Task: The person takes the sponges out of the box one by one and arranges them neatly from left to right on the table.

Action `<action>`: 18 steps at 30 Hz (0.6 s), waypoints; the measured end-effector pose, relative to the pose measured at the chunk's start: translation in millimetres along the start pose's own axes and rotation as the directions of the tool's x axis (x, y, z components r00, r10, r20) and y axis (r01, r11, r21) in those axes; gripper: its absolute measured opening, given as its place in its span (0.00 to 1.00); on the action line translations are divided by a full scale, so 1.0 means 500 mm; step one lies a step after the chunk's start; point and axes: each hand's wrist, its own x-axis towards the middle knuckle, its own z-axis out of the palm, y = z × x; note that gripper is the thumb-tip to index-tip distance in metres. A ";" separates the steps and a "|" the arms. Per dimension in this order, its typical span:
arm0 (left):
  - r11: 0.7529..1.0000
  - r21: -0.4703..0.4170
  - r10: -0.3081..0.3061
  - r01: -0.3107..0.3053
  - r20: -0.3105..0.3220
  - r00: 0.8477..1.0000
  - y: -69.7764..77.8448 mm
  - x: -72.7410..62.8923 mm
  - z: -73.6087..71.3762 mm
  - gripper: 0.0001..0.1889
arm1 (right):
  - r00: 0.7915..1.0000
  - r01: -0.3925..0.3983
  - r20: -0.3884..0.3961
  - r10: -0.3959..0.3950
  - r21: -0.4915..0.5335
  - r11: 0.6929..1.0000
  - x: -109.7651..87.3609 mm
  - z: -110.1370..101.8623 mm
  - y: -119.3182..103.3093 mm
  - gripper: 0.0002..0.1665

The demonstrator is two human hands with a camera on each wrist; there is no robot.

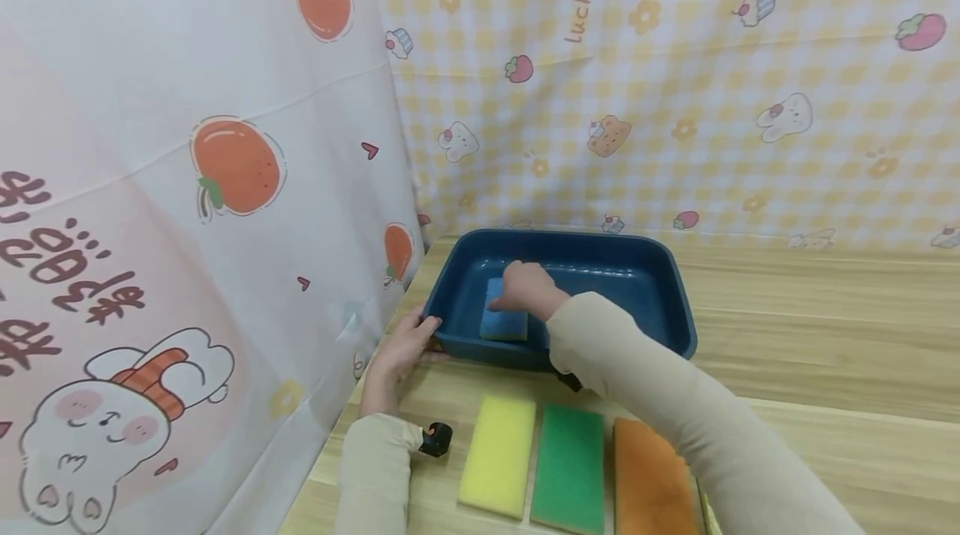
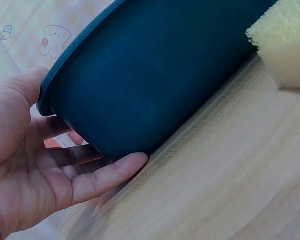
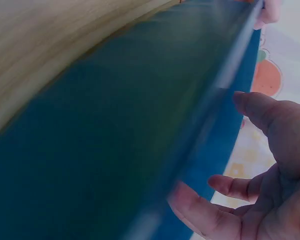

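Note:
A deep dark-blue rectangular tray [image 1: 615,310] sits on the table. My left hand [image 1: 405,345] holds its left front corner; in the left wrist view the thumb is at the rim and the fingers lie along the outer wall and base [image 2: 105,110]. Inside the tray, toward its left, lies a blue sponge [image 1: 504,322] with a yellowish lower edge. Just over that sponge is my right hand [image 1: 528,289], partly covering it. The right wrist view shows this hand [image 3: 260,185] with thumb and fingers apart and nothing between them; the tray wall hides the sponge there.
In front of the tray lie a yellow sponge [image 1: 498,456], a green sponge [image 1: 568,468] and an orange sponge [image 1: 652,481] in a row. The right sleeve partly covers the orange one. Patterned cloth [image 1: 660,102] hangs behind and at the left of the wooden table [image 1: 825,335].

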 end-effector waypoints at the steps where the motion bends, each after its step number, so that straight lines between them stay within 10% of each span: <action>1: 1.000 -0.002 0.000 0.000 0.002 1.000 0.000 0.000 0.000 0.22 | 1.000 -0.011 0.004 0.011 0.004 1.000 0.005 0.004 -0.004 0.35; 18: 1.000 -0.012 0.000 0.000 -0.001 1.000 0.002 0.000 -0.002 0.23 | 0.981 -0.181 0.057 0.187 -0.096 0.979 0.050 0.041 -0.031 0.51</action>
